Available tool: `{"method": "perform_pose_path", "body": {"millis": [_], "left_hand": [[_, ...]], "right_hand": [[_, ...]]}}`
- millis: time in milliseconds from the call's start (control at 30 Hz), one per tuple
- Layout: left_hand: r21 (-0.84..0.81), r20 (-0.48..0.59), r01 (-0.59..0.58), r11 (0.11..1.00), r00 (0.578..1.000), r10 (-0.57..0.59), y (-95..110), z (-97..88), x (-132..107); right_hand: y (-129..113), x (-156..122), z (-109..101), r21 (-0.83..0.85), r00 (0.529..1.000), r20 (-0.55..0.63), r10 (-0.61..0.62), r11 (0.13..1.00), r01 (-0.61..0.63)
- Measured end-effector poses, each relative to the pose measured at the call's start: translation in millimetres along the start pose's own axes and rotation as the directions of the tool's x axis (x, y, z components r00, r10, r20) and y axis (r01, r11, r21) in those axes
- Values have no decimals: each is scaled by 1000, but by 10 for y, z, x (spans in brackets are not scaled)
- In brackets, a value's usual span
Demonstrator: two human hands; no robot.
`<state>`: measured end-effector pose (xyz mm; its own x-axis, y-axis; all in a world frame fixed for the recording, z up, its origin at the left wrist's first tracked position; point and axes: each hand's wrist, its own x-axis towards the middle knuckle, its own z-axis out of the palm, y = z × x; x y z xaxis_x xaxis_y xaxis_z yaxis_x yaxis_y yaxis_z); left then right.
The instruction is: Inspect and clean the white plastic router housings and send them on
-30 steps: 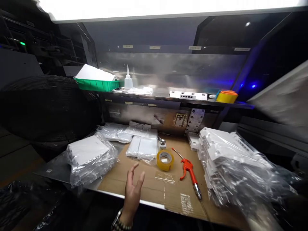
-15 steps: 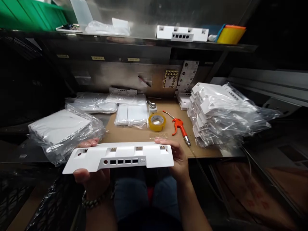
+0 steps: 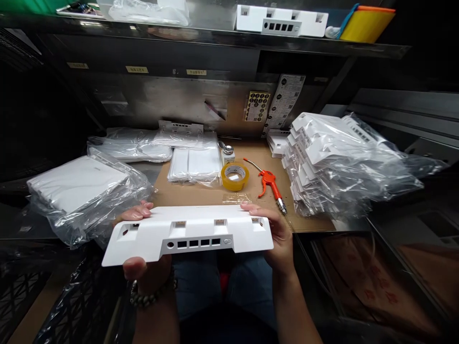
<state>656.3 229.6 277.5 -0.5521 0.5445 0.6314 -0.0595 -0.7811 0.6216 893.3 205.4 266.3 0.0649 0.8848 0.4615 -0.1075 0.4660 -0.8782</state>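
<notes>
A white plastic router (image 3: 201, 224) is held up in front of me, its port side facing me. Along that side run a round socket, several square ports and a small button. My left hand (image 3: 143, 260) grips the router's left end, thumb below the near edge and fingers over the top. At the right end my right hand (image 3: 278, 234) is closed round the casing, fingertips on its upper face. Behind the router, on brown cardboard (image 3: 190, 195), lie a roll of yellow tape (image 3: 234, 177) and an orange air blow gun (image 3: 269, 184) with its hose.
Bagged white units (image 3: 322, 162) are stacked at the right. More bagged units (image 3: 79, 184) lie at the left, and flat plastic packs (image 3: 195, 165) at the back. Another white router (image 3: 281, 21) and a yellow container (image 3: 367, 25) stand on the shelf above. A small dispenser bottle (image 3: 228, 154) is beside the tape.
The router has shifted right and slightly down in view with both hands, and more of its top face shows. The view has tilted down, so the shelf sits higher.
</notes>
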Motion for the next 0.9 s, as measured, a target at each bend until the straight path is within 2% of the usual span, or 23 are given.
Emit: {"method": "perform_pose_path", "body": {"millis": [433,767,900], "left_hand": [[11,-40,-28,1000,999,29,-38,41,10],[77,-25,13,997,1000,-11,18,84,-13],[91,-51,-17,996,998,21,6,137,-50]], "right_hand": [[31,50,8,22,1000,0,27,999,-27],[73,44,-30,2,997,-15,70,998,-70],[104,44,-63,-23,998,-22,61,998,-61]]}}
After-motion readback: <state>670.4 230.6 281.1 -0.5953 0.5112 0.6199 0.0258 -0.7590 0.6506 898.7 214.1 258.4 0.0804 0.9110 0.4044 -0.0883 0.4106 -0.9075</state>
